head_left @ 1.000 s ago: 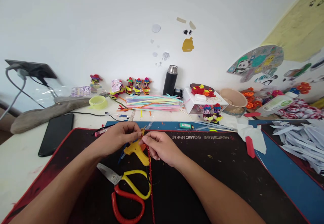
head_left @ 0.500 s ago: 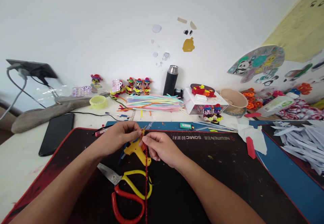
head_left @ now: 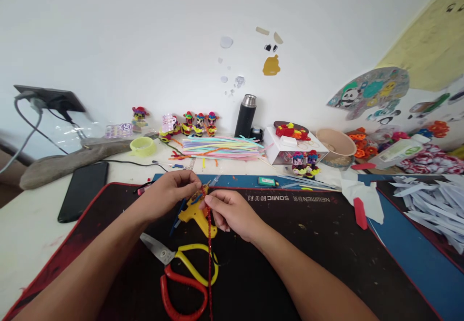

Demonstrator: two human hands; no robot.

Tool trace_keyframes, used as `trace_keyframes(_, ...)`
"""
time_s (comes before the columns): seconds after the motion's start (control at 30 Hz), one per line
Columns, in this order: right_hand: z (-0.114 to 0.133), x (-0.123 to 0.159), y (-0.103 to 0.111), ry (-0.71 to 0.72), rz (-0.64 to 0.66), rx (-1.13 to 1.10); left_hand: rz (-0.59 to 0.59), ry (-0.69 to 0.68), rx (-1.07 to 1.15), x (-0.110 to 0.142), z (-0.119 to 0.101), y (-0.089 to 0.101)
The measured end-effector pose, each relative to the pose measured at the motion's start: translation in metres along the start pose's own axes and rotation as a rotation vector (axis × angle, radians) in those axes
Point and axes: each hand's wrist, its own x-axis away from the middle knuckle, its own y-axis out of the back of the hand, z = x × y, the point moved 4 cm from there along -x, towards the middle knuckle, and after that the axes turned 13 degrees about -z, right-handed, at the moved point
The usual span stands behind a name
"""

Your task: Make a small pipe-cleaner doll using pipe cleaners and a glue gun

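Observation:
My left hand [head_left: 170, 193] and my right hand [head_left: 230, 212] meet above the black desk mat [head_left: 326, 243], both with fingers pinched on the top of a long red glittery pipe cleaner [head_left: 209, 258]. The pipe cleaner hangs straight down toward me over the scissors. A yellow glue gun [head_left: 195, 213] lies on the mat just under my fingers. Scissors with yellow and red handles [head_left: 184, 272] lie near my left forearm.
A black phone [head_left: 82, 190] lies at the left. At the back stand a pile of pastel pipe cleaners [head_left: 221, 148], small colourful figures [head_left: 197, 123], a black flask [head_left: 245, 115], a white box [head_left: 290, 149] and a bowl [head_left: 335, 142]. White paper strips [head_left: 431, 200] are heaped at the right.
The hanging end of the red pipe cleaner has swung slightly left and now hangs straighter. My hands have stayed almost in place, pinched on its top.

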Motion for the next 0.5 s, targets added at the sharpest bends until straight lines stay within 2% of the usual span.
trace_keyframes(0.13, 0.0020, 0.0010, -0.0009, -0.003, 0.009, 0.015, -0.054, 0.023, 0.062, -0.0024, 0.0007, 0.0039)
trace_keyframes(0.5, -0.0006, 0.0026, -0.0048, -0.028, 0.045, 0.041, -0.047, 0.024, 0.058, -0.0012, 0.0014, -0.0044)
